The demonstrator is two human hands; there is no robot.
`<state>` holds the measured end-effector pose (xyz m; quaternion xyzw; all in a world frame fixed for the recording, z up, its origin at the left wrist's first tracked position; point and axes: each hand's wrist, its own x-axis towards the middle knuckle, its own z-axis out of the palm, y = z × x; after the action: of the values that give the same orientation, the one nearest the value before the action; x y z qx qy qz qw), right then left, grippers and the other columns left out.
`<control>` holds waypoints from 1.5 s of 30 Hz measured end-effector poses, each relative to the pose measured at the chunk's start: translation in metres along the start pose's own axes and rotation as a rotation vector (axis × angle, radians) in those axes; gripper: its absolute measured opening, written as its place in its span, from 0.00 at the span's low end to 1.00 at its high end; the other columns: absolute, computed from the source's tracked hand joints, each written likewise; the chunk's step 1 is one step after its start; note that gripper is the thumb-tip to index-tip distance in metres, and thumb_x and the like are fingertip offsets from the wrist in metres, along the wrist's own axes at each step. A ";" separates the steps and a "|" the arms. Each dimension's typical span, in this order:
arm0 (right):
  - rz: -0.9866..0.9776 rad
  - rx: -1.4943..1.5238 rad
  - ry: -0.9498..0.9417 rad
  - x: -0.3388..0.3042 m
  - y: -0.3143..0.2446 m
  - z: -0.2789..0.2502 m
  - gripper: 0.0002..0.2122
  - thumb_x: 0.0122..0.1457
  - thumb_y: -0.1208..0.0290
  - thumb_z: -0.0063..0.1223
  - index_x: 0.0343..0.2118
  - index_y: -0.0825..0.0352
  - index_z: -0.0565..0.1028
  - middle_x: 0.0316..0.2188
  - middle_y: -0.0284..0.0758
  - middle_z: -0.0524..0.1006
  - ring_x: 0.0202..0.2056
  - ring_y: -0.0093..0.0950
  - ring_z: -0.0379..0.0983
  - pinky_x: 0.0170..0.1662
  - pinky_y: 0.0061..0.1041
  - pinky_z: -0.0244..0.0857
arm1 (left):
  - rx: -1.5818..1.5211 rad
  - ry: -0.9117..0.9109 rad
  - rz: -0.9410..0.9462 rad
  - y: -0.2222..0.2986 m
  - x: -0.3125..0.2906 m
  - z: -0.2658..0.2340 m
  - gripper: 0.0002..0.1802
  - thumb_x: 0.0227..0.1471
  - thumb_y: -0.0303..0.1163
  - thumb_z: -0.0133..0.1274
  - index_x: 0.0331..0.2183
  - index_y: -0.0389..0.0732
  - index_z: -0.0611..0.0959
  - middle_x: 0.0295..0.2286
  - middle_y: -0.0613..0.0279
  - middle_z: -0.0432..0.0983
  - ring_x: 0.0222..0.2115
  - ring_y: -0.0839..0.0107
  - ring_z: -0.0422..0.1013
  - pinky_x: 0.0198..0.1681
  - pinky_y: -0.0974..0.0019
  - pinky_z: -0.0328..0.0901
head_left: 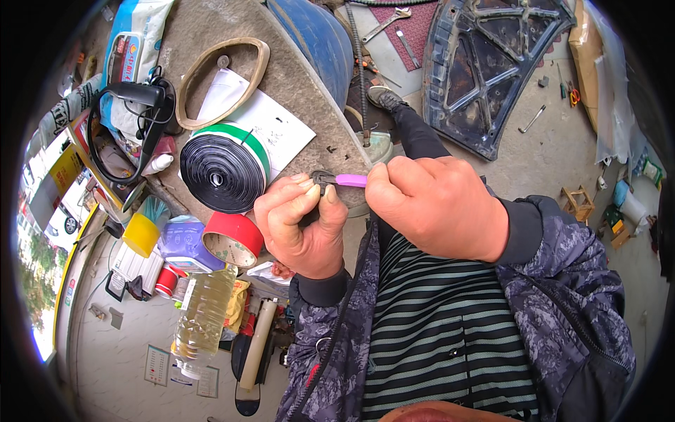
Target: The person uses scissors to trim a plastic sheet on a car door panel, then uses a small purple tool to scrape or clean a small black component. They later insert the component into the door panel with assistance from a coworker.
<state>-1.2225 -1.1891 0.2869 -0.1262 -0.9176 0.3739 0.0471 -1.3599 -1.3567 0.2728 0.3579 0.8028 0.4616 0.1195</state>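
Note:
My right hand (436, 204) is closed around the pink handle of a small tool that looks like pliers (349, 180). The dark metal head of the pliers reaches the fingertips of my left hand (302, 228). Its fingers are curled and pinched together by the jaws, around something small and dark that I cannot make out. Just left of this hand lies a coiled black strip (219, 172) with a green and white outer layer. Under the coil is a sheet of white paper (292, 137) with handwriting.
A beige oval ring (261, 67) lies on the stone-like table (309, 84). Red tape (232, 239) and a bottle of yellowish liquid (204, 316) are near my left arm. A blue barrel (316, 42) stands beyond the table edge. A black metal panel (485, 77) and wrench (387, 22) lie on the floor.

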 end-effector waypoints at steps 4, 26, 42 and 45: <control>0.055 -0.078 -0.053 0.002 -0.012 -0.007 0.10 0.58 0.70 0.60 0.41 0.65 0.77 0.27 0.30 0.71 0.23 0.27 0.73 0.27 0.27 0.69 | -0.002 0.008 0.002 -0.001 -0.001 0.001 0.14 0.57 0.20 0.71 0.41 0.40 0.83 0.45 0.58 0.76 0.48 0.62 0.77 0.55 0.58 0.74; 0.370 0.674 -0.174 0.015 0.016 -0.017 0.07 0.66 0.72 0.59 0.34 0.69 0.75 0.23 0.50 0.79 0.29 0.55 0.79 0.32 0.50 0.71 | 0.008 0.019 -0.004 -0.002 0.001 0.001 0.16 0.53 0.18 0.73 0.39 0.41 0.83 0.43 0.59 0.76 0.46 0.60 0.78 0.53 0.58 0.75; -0.006 0.059 0.043 0.006 0.006 -0.001 0.08 0.58 0.72 0.60 0.38 0.63 0.75 0.26 0.32 0.74 0.25 0.30 0.81 0.25 0.30 0.74 | -0.001 0.036 -0.017 -0.003 0.004 0.003 0.17 0.52 0.19 0.74 0.40 0.42 0.83 0.43 0.59 0.76 0.45 0.59 0.79 0.52 0.57 0.76; 0.000 0.039 0.059 0.006 0.003 0.000 0.10 0.55 0.73 0.61 0.40 0.65 0.77 0.27 0.32 0.73 0.24 0.30 0.79 0.26 0.30 0.73 | -0.008 0.037 -0.021 -0.003 0.004 0.004 0.17 0.52 0.19 0.74 0.40 0.42 0.83 0.43 0.59 0.76 0.46 0.59 0.79 0.52 0.56 0.76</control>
<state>-1.2278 -1.1857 0.2848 -0.1361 -0.9084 0.3877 0.0767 -1.3622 -1.3523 0.2693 0.3405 0.8066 0.4703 0.1108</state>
